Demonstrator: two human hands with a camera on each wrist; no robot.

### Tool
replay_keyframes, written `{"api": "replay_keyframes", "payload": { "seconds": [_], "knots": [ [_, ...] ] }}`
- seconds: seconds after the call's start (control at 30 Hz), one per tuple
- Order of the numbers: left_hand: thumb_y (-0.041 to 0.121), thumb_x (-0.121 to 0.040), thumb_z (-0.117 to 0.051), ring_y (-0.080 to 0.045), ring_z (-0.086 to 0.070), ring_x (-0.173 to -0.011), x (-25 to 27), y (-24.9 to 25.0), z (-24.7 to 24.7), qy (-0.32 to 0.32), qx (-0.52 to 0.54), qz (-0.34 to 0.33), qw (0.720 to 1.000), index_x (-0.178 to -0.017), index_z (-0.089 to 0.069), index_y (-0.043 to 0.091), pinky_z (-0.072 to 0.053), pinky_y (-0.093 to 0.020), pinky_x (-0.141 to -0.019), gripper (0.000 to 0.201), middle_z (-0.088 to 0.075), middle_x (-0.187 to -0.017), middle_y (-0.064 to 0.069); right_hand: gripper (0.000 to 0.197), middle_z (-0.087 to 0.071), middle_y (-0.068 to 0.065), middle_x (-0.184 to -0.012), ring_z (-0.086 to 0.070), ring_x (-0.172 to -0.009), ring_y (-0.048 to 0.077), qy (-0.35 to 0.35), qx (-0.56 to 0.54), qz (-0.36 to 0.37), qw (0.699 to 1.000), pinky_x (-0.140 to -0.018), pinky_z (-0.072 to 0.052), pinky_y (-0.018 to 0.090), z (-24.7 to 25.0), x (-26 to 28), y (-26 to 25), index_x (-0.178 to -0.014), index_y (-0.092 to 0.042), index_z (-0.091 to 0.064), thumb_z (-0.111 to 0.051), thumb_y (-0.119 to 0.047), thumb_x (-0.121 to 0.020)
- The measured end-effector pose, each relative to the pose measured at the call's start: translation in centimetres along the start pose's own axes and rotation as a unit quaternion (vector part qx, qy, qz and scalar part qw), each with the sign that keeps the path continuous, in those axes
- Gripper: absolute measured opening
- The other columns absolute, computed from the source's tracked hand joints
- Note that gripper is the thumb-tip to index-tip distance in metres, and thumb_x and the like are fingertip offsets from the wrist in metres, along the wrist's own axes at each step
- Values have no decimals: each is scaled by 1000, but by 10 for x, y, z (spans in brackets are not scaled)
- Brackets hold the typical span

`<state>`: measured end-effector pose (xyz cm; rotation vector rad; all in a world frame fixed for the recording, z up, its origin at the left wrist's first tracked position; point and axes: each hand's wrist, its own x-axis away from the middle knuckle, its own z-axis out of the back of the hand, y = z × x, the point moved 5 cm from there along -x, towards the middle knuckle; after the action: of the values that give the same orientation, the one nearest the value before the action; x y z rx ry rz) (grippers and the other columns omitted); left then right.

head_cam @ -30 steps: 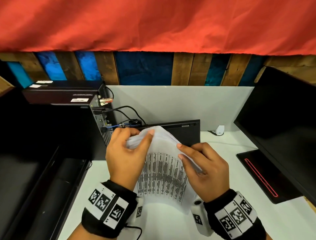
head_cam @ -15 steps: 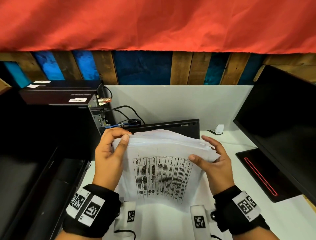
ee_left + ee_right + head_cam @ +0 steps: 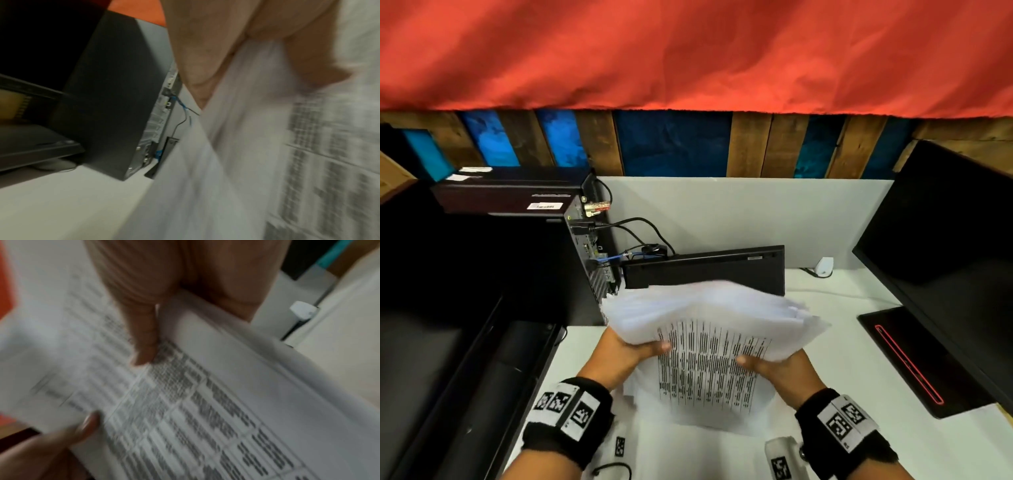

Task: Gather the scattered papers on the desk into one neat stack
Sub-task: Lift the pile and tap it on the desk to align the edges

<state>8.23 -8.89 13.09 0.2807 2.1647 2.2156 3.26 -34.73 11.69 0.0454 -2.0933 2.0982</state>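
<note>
A bundle of white papers [image 3: 714,346], the top sheet printed with a dense table, is held over the white desk [image 3: 832,308]. My left hand [image 3: 633,349] grips its left edge, thumb on top and fingers hidden beneath. My right hand [image 3: 774,368] grips the right edge the same way. The far edges of the sheets fan out unevenly and are blurred. In the left wrist view the papers [image 3: 267,162] run under my thumb. In the right wrist view my thumb presses on the printed papers [image 3: 185,402].
A black computer tower [image 3: 517,246] with cables stands at the left, a black laptop [image 3: 705,270] just behind the papers. A dark monitor [image 3: 941,260] and its base [image 3: 907,359] fill the right. A small white adapter [image 3: 823,267] sits by the grey partition.
Both hands slid from the top of the bundle down to its sides, closer to me. The papers tipped flatter and their far edges fanned out.
</note>
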Motion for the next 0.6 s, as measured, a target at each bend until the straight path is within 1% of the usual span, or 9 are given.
{"api": "replay_keyframes", "payload": {
  "seconds": [0.07,0.13,0.17,0.27,0.3,0.37,0.43,0.5,0.6],
  "knots": [
    [10,-65,-84,-7,-69,-98,3,14,-6,84,-19,-59,995,-103,-67,25,-56,-21,-83,44,-76,-96,9,38,-76,-11,-90,-71,-86,2,69,-11,40,997,-79,-57,26,-2,1,-13,-95,-27,-67,-81,-3,-69],
    [5,-74,-78,-4,-70,-94,7,31,-12,131,-14,-104,986,-97,-67,28,-56,-16,-77,34,-76,-90,15,30,-76,-15,-81,-71,-79,-1,89,-27,80,992,-70,-55,19,-8,5,-30,-84,-29,-69,-81,-5,-70],
    [5,-74,-78,-5,-70,-94,9,40,-14,142,-6,-125,982,-99,-68,26,-57,-16,-78,34,-76,-93,13,31,-76,-15,-81,-71,-79,-1,91,-34,103,990,-68,-55,17,-10,7,-40,-83,-29,-70,-81,-4,-69],
    [14,-64,-84,-7,-69,-96,17,69,-13,173,3,-191,966,-112,-64,15,-55,-20,-83,52,-72,-102,7,49,-76,-7,-95,-72,-89,8,100,-71,165,979,-74,-58,21,-12,12,-65,-98,-29,-69,-82,4,-64],
    [17,-61,-85,-6,-68,-93,18,78,-11,191,-1,-212,959,-113,-61,17,-54,-18,-82,58,-70,-97,7,56,-74,-8,-100,-70,-93,8,114,-69,177,975,-77,-57,21,-10,12,-70,-105,-32,-67,-84,2,-63],
    [20,-60,-84,-7,-65,-87,21,92,-10,225,-6,-248,942,-116,-54,18,-50,-14,-82,64,-68,-90,1,71,-69,-19,-103,-65,-98,1,157,-29,201,966,-82,-54,16,-5,11,-77,-119,-34,-59,-86,-3,-61],
    [19,-66,-82,-6,-65,-87,24,102,-12,244,-13,-273,930,-119,-52,18,-45,-9,-83,61,-67,-90,-4,82,-66,-17,-105,-62,-106,3,183,6,242,953,-88,-51,18,-3,13,-82,-130,-34,-49,-85,-3,-63],
    [20,-75,-78,-4,-64,-90,26,110,-15,249,-48,-290,923,-119,-58,23,-44,-7,-83,48,-67,-93,-1,80,-60,-15,-112,-59,-112,7,202,84,306,927,-94,-46,20,-7,20,-88,-133,-38,-46,-82,-5,-70],
    [19,-85,-69,-5,-63,-97,27,121,-22,216,-162,-331,904,-108,-70,23,-47,-14,-89,24,-68,-99,7,51,-52,-6,-116,-56,-106,2,216,215,380,873,-88,-49,17,-17,28,-95,-128,-34,-57,-74,-16,-82]
  ]
}}
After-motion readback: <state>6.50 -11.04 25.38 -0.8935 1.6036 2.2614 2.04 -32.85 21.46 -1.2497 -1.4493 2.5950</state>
